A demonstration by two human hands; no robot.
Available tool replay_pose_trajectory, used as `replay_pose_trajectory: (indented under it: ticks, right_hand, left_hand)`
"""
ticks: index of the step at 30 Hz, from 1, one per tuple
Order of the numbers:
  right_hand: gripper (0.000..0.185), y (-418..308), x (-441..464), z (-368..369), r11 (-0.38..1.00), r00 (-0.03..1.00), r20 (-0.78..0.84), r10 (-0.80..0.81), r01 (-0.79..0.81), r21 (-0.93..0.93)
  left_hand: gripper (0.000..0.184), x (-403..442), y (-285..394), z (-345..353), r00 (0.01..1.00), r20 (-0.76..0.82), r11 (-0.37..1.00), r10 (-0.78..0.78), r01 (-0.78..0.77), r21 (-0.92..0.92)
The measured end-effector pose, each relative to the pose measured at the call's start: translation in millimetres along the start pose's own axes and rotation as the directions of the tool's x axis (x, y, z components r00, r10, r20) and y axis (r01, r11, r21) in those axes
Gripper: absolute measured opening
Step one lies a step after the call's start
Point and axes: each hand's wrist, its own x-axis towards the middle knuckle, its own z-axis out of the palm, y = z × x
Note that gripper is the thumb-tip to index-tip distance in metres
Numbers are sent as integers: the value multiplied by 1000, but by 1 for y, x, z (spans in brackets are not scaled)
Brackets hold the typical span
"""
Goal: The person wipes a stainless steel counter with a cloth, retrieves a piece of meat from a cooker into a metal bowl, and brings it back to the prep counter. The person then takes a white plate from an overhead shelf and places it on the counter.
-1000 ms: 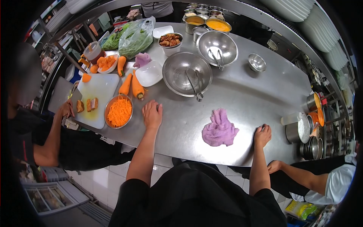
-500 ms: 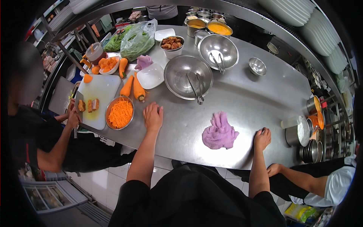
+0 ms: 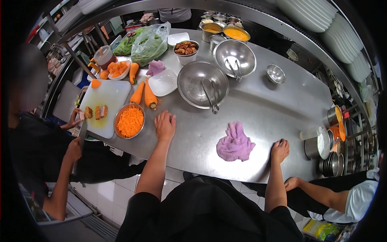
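My left hand (image 3: 165,126) lies palm down on the steel table, fingers stretched out, holding nothing. It is just right of a bowl of shredded carrot (image 3: 129,121). On the right, my right hand (image 3: 279,151) leans on the table near its front edge, its fingers curled in and nothing visible in them. A crumpled purple cloth (image 3: 236,142) lies between my hands, touched by neither. Beyond it stands a perforated steel bowl (image 3: 193,86) with tongs (image 3: 211,97) in it.
On the left, a co-worker holds a knife (image 3: 82,131) at a white cutting board (image 3: 117,90) with browned meat pieces (image 3: 97,112). Peeled carrots (image 3: 138,93), a white dish (image 3: 163,82) and bagged greens (image 3: 149,46) lie behind. Another person's hand (image 3: 293,183) is at the right edge.
The co-worker's knife hand has drawn back and down, and the knife blade now shows beside the meat. My hands rest in the same places; the view has shifted slightly.
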Motion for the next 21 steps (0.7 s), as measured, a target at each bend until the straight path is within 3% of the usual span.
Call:
replay_pose_trajectory:
  ticks: [21]
  right_hand:
    - [38,-1,1,-3,1000,1000,22,4,-5,10]
  left_hand:
    - [22,-1,0,-1,1000,-9,1000,18,-18,-2]
